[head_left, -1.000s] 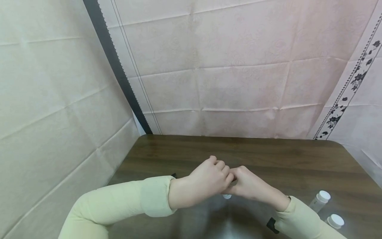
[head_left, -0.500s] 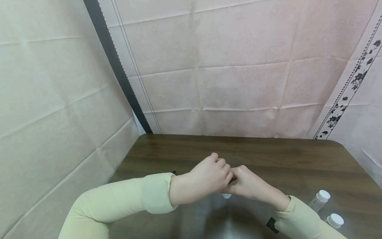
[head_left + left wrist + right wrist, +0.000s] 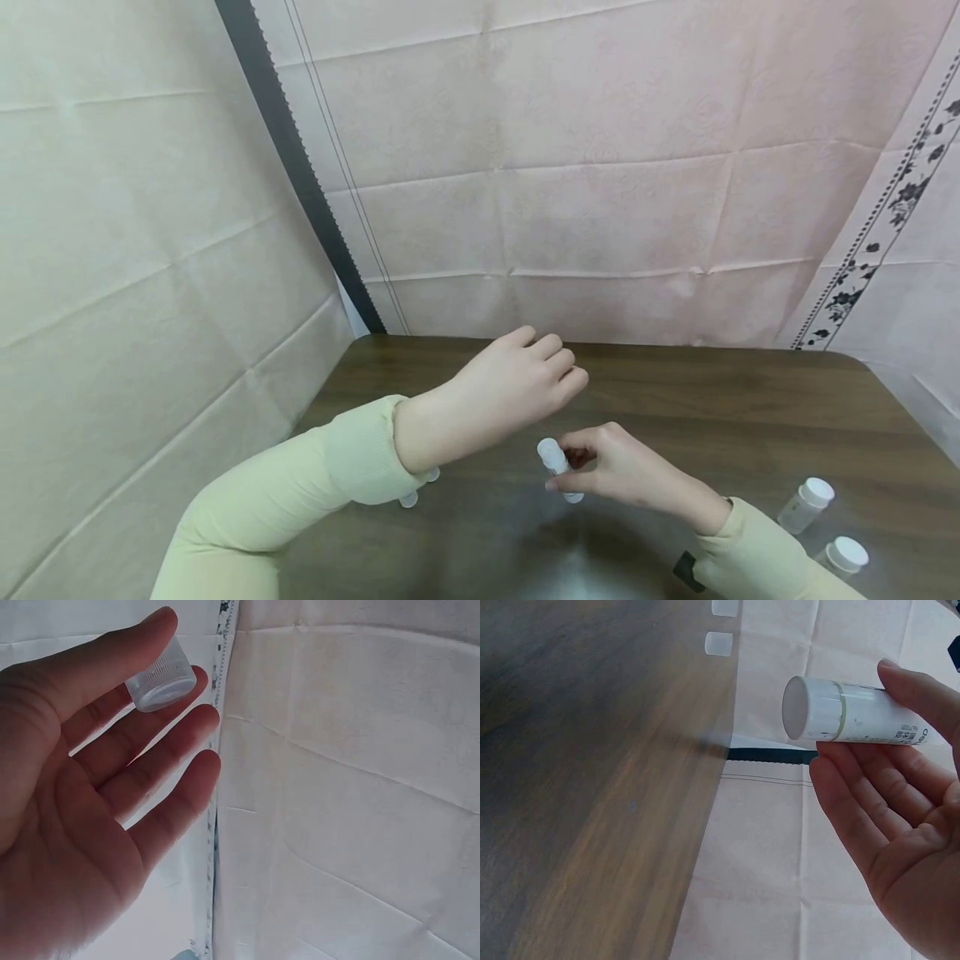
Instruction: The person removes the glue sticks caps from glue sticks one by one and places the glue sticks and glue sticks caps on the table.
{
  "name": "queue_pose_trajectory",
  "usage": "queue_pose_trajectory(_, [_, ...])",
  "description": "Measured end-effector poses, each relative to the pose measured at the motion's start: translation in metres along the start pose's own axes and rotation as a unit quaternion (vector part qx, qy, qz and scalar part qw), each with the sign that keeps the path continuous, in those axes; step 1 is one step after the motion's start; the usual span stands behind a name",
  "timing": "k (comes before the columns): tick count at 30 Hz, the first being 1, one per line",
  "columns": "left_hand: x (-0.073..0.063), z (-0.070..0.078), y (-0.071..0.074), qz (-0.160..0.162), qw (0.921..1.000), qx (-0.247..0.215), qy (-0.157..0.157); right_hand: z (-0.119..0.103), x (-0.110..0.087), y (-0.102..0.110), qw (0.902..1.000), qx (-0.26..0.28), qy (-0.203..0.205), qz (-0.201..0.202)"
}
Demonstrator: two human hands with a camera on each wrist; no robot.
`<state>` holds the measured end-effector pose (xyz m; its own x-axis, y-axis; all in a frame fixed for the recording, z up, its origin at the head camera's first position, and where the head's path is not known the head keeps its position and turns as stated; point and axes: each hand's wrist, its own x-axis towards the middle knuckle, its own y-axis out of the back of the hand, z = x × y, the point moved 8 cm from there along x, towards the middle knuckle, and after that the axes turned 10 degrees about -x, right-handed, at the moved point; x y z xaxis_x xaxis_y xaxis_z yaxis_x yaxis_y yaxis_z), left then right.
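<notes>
My left hand (image 3: 495, 396) is raised above the table, its back toward the head camera. In the left wrist view it pinches a small translucent ribbed cap (image 3: 163, 681) between thumb and fingers; the head view hides that cap. Lower and to the right, my right hand (image 3: 626, 471) holds a slim white bottle (image 3: 553, 457) between thumb and fingers, tilted. The right wrist view shows printed text on the bottle's side and a smooth white top (image 3: 810, 709) on its end. The two hands are apart.
Two white-capped bottles (image 3: 804, 505) stand at the table's right side, near my right sleeve. Two small translucent caps (image 3: 719, 643) lie on the wooden table (image 3: 720, 392), partly behind my left sleeve in the head view. Hanging cloth (image 3: 600, 208) encloses the back and left.
My left hand has parted from the right, moving up and away with the translucent cap. The bottle in my right hand has come into view; the right hand has barely moved.
</notes>
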<state>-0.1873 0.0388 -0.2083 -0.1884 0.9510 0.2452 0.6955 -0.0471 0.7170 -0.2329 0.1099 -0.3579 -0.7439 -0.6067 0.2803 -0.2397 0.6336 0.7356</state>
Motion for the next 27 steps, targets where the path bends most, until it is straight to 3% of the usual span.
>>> queue_pose_trajectory(6, [-0.003, -0.006, -0.006, 0.001, 0.999, -0.045, 0.004, 0.001, -0.003, 0.001, 1.0, -0.001, -0.009, -0.001])
queue_pose_trajectory(11, [-0.018, -0.021, -0.015, 0.02, 0.9912, -0.127, 0.034, 0.002, -0.006, 0.002, 0.9999, -0.003, -0.016, 0.001])
queue_pose_trajectory(20, [-0.072, -0.056, -0.021, 0.051, 0.9603, -0.235, 0.141, 0.012, -0.023, 0.015, 0.9985, -0.017, -0.05, 0.016])
queue_pose_trajectory(27, [-0.114, -0.071, -0.011, 0.089, 0.9419, -0.248, 0.208, 0.022, -0.04, 0.029, 0.996, -0.047, -0.065, 0.039])
